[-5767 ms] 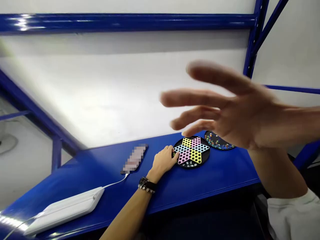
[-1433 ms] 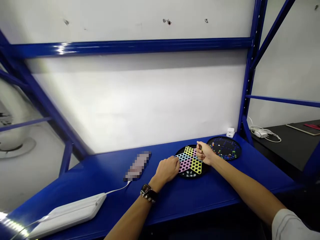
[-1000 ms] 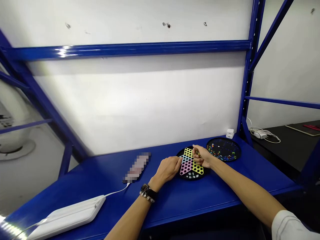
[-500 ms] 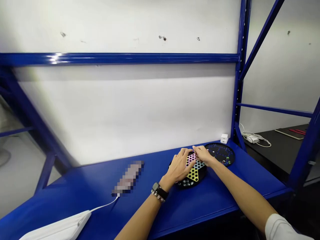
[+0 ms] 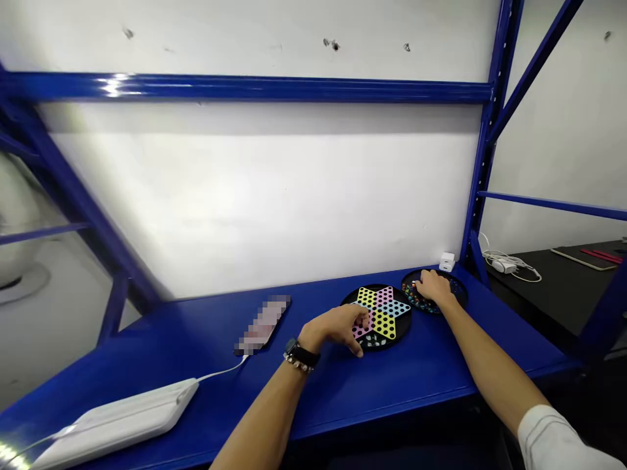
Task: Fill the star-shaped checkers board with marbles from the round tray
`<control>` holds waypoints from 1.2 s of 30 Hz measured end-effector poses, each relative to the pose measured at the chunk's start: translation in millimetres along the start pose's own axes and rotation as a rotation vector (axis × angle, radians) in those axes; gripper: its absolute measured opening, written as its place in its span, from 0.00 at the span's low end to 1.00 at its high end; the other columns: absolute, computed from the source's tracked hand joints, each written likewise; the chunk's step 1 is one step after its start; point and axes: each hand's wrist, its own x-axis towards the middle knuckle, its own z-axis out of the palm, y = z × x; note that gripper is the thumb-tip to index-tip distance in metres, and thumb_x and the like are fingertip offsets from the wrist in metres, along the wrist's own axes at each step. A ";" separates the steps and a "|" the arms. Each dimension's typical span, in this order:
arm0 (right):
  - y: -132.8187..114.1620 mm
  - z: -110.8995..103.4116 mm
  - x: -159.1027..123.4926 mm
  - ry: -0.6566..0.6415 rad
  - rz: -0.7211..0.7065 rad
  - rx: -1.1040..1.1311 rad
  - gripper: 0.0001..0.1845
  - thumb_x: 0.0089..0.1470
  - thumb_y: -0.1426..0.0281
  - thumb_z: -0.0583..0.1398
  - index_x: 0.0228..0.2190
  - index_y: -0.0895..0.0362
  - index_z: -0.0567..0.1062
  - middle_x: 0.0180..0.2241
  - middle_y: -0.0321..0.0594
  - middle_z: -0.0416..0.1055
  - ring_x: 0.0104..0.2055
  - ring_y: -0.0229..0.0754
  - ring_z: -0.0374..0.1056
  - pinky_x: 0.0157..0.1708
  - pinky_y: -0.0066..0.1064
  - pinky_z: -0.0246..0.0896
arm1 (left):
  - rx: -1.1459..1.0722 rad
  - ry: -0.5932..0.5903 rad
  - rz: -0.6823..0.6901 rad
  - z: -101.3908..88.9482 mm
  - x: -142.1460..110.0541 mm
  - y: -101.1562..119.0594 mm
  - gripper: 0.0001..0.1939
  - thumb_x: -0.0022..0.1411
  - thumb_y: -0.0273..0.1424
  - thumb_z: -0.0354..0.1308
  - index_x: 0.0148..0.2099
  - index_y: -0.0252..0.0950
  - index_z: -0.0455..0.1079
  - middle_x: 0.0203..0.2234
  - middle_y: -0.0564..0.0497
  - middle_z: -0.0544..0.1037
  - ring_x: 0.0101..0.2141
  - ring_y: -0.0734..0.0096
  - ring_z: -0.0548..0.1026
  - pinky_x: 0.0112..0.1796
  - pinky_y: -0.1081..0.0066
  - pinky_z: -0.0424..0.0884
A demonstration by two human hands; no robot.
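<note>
A Chinese checkers board (image 5: 385, 321) with a pastel yellow, pink and blue star full of holes lies on a round black base. Over its left side is my left hand (image 5: 343, 325), fingers bent and thumb apart, with nothing visible in it. My right hand (image 5: 434, 285) reaches down into a round black tray (image 5: 460, 294) behind and right of the board. Small colored marbles (image 5: 410, 295) are gathered at that tray's left side, by my fingertips. My right fingers are drawn together; whatever they pinch is hidden.
On the blue tabletop (image 5: 220, 320) lies a phone (image 5: 264, 324), blurred out, on a white cable. A long white device (image 5: 122, 418) lies front left. White adapters (image 5: 447, 262) stand by the blue frame post (image 5: 482, 163). A white wall closes the back.
My right hand has moved from the board into the tray on the right. My left hand has drawn back toward the board's near left side, uncovering more of the star. The view has shifted slightly.
</note>
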 end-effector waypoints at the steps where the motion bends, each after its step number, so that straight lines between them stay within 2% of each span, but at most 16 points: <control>1: -3.8 -1.6 -1.9 0.041 -0.015 -0.006 0.21 0.60 0.58 0.52 0.46 0.60 0.73 0.51 0.59 0.67 0.51 0.58 0.65 0.47 0.47 0.54 | 0.023 0.011 -0.014 -0.5 0.0 -0.7 0.24 0.37 0.39 0.72 0.37 0.42 0.69 0.35 0.56 0.74 0.34 0.67 0.72 0.28 0.73 0.63; 4: -17.8 -4.8 -8.9 0.094 -0.126 0.050 0.23 0.60 0.54 0.51 0.45 0.57 0.72 0.51 0.55 0.67 0.54 0.58 0.60 0.51 0.52 0.49 | 0.053 0.032 -0.058 -3.2 1.1 -8.5 0.16 0.42 0.35 0.69 0.35 0.41 0.71 0.33 0.55 0.75 0.33 0.67 0.74 0.28 0.73 0.63; 6: -28.0 -3.7 -14.8 0.027 -0.266 0.135 0.21 0.60 0.53 0.51 0.42 0.54 0.73 0.49 0.49 0.69 0.52 0.54 0.61 0.52 0.51 0.48 | 0.094 0.102 -0.116 -4.9 1.8 -16.5 0.11 0.45 0.31 0.65 0.35 0.42 0.72 0.35 0.54 0.77 0.35 0.66 0.75 0.31 0.73 0.65; 9: -42.4 1.6 -24.9 -0.058 -0.438 0.172 0.19 0.58 0.52 0.54 0.36 0.54 0.74 0.44 0.45 0.69 0.49 0.52 0.61 0.52 0.51 0.47 | 0.204 0.265 -0.220 -5.4 2.2 -28.1 0.14 0.50 0.27 0.59 0.41 0.45 0.74 0.39 0.53 0.78 0.40 0.63 0.76 0.37 0.71 0.68; 11: -50.0 4.6 -31.1 -0.052 -0.477 0.157 0.18 0.56 0.53 0.57 0.34 0.54 0.75 0.43 0.46 0.68 0.48 0.52 0.61 0.52 0.51 0.47 | 0.257 0.318 -0.292 -4.7 2.6 -34.2 0.17 0.52 0.26 0.56 0.44 0.46 0.74 0.41 0.51 0.78 0.43 0.61 0.76 0.40 0.69 0.69; 16: -60.1 3.3 -40.8 -0.012 -0.518 0.187 0.15 0.55 0.57 0.59 0.28 0.55 0.74 0.37 0.45 0.68 0.45 0.52 0.61 0.50 0.51 0.46 | 0.313 0.330 -0.483 -3.1 5.7 -41.8 0.19 0.60 0.28 0.47 0.50 0.42 0.73 0.48 0.45 0.75 0.44 0.57 0.77 0.43 0.63 0.70; 22: -67.5 4.8 -46.3 0.036 -0.638 0.365 0.17 0.52 0.63 0.62 0.17 0.57 0.70 0.27 0.39 0.66 0.32 0.42 0.60 0.47 0.45 0.47 | 0.342 0.349 -0.598 3.7 13.7 -42.1 0.25 0.66 0.41 0.41 0.50 0.29 0.70 0.48 0.33 0.73 0.46 0.46 0.76 0.44 0.55 0.70; 25: -75.2 9.0 -52.4 -0.022 -0.738 0.407 0.22 0.54 0.64 0.61 0.13 0.57 0.65 0.19 0.34 0.61 0.26 0.36 0.54 0.42 0.37 0.49 | 0.358 0.360 -0.631 9.1 18.5 -44.2 0.27 0.67 0.44 0.40 0.53 0.28 0.67 0.47 0.31 0.72 0.46 0.46 0.75 0.44 0.55 0.69; 28: -83.9 10.9 -61.7 -0.072 -0.821 0.418 0.24 0.56 0.63 0.59 0.12 0.58 0.62 0.16 0.32 0.58 0.22 0.33 0.50 0.33 0.29 0.47 | 0.348 0.351 -0.649 13.7 23.5 -47.2 0.26 0.68 0.43 0.38 0.55 0.29 0.64 0.47 0.32 0.73 0.46 0.47 0.76 0.44 0.56 0.69; 31: -89.6 9.5 -70.0 -0.131 -0.860 0.425 0.24 0.55 0.63 0.59 0.13 0.58 0.60 0.15 0.31 0.57 0.21 0.32 0.49 0.26 0.28 0.43 | 0.332 0.328 -0.641 17.2 27.9 -49.3 0.24 0.69 0.41 0.36 0.55 0.30 0.62 0.46 0.34 0.75 0.46 0.48 0.77 0.44 0.56 0.69; 36: -90.7 6.3 -74.2 -0.148 -0.868 0.413 0.22 0.54 0.63 0.59 0.13 0.58 0.61 0.16 0.31 0.59 0.22 0.31 0.51 0.26 0.28 0.43 | 0.328 0.283 -0.603 19.6 31.0 -51.7 0.22 0.70 0.37 0.34 0.53 0.32 0.65 0.45 0.36 0.78 0.46 0.50 0.77 0.44 0.56 0.70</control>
